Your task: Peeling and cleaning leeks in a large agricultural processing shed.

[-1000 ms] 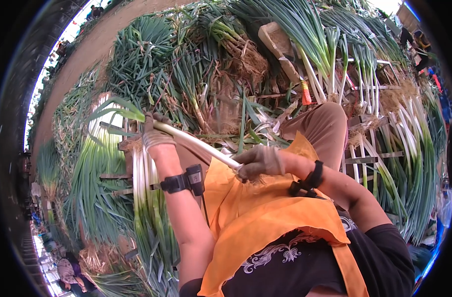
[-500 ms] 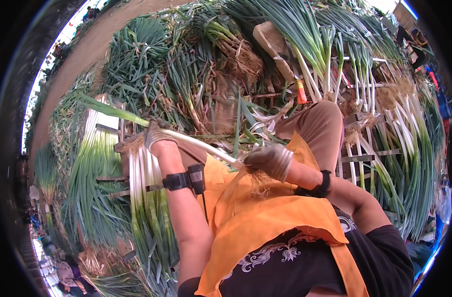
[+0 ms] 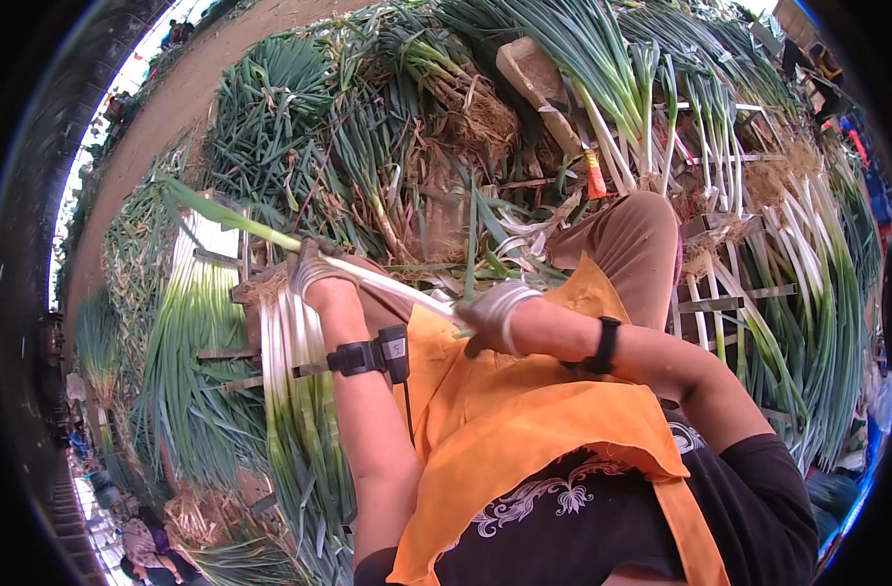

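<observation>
While much of the ground is taken up by a tangled heap of green leaves and leeks, sorted rows are seen on both sides. Along the right row, leeks are laid with pale shafts together and roots left on. By the left row, the same order is shown, so a fair share of the work seems to be done, though much in the heap appears to be left. Between the rows, an orange apron is worn, with leaf scraps strewn beyond it.

Just above the apron's upper edge, one leek is held aslant, its green top pointed to the left. Its shaft looks white and bare, so its stripping is judged to be mostly finished; its laying in a row is not yet done. Around its upper shaft, the gloved left hand is closed. At its lower end, the gloved right hand is curled; its fingers are blurred, and the root end is hidden.
</observation>
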Available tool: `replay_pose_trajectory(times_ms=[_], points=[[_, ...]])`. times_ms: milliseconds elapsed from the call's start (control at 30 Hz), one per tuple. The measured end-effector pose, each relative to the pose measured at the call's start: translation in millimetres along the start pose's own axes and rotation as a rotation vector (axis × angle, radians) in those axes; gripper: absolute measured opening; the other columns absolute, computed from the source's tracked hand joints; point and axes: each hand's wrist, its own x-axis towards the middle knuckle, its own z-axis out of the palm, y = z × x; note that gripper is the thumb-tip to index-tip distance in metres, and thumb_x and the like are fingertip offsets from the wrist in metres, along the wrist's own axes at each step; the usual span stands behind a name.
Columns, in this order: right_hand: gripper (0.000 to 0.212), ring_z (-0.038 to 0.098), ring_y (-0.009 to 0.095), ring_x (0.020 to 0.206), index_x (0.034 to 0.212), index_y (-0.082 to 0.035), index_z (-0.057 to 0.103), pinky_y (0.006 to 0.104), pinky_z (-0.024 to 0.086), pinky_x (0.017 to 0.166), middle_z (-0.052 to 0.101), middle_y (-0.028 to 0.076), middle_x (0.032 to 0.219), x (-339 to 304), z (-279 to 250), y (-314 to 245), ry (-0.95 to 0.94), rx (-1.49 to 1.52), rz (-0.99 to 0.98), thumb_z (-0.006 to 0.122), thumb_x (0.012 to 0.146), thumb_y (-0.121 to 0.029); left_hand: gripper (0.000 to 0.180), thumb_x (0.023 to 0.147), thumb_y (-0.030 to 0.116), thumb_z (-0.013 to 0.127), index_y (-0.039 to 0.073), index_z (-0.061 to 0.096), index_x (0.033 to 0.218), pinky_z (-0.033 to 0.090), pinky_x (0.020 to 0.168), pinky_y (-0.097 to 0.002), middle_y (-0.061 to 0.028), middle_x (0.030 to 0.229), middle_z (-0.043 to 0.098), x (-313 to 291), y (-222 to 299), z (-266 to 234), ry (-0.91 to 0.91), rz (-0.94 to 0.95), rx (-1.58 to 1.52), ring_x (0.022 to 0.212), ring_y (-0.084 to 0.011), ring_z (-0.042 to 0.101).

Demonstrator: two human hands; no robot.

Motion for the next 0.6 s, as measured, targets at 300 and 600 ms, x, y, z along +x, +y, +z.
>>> replay_pose_trajectory(times_ms=[300, 600], points=[[0.028, 0.061, 0.033, 0.078, 0.092, -0.007, 0.064, 0.0393, 0.048, 0.067, 0.064, 0.016, 0.085, -39.7, 23.0, 38.6, -0.314, -0.276, 0.254, 0.050, 0.081, -0.028, 0.005, 0.083, 0.005, 0.056, 0.007, 0.053, 0.085, 0.036, 0.039, -0.0263, -0.0020, 0.061, 0.050, 35.2, 27.0, -36.2, 0.194, -0.023, -0.005, 0.044, -0.0132, 0.043], [0.021, 0.060, 0.028, 0.068, 0.098, -0.006, 0.061, 0.0352, 0.047, 0.060, 0.063, 0.013, 0.085, -42.7, -15.4, 116.6, 0.165, -0.454, 0.145, 0.057, 0.079, -0.013, 0.023, 0.086, 0.029, 0.057, 0.010, 0.052, 0.073, 0.037, 0.046, -0.0249, 0.0005, 0.057, 0.050, 4.8, 26.4, 1.2, -0.258, -0.291, -0.268, 0.048, -0.0117, 0.044]])
